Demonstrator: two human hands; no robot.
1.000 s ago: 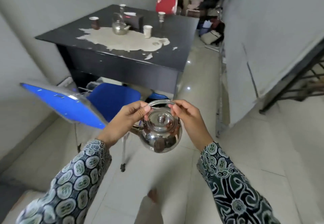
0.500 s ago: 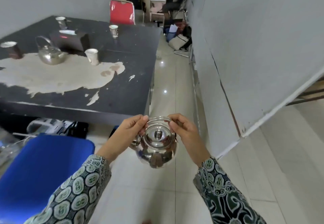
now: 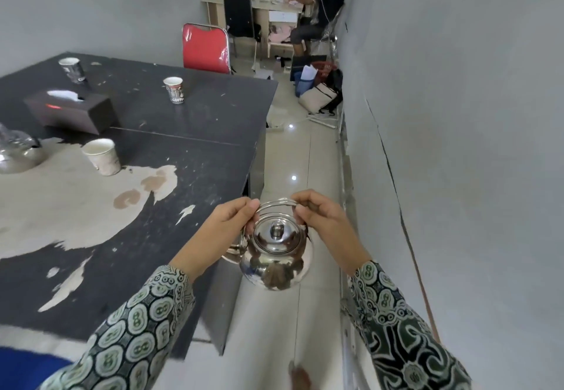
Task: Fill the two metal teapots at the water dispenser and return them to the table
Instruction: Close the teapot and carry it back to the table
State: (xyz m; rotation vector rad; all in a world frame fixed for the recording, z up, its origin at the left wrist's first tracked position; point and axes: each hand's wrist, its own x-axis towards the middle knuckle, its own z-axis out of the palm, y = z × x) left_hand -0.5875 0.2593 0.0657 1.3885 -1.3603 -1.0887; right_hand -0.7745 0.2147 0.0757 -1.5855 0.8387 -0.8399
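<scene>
You hold a lidded teapot (image 3: pixel 276 255) by its wire handle, in the air over the floor just off the table (image 3: pixel 198 157) corner. Your left hand (image 3: pixel 227 221) pinches the handle's left end; your right hand (image 3: pixel 320 218) pinches its right end. The spout points left. A second teapot (image 3: pixel 18 154) stands on the table at the left edge of view, near a paper cup (image 3: pixel 102 156) and a tissue box (image 3: pixel 71 110).
</scene>
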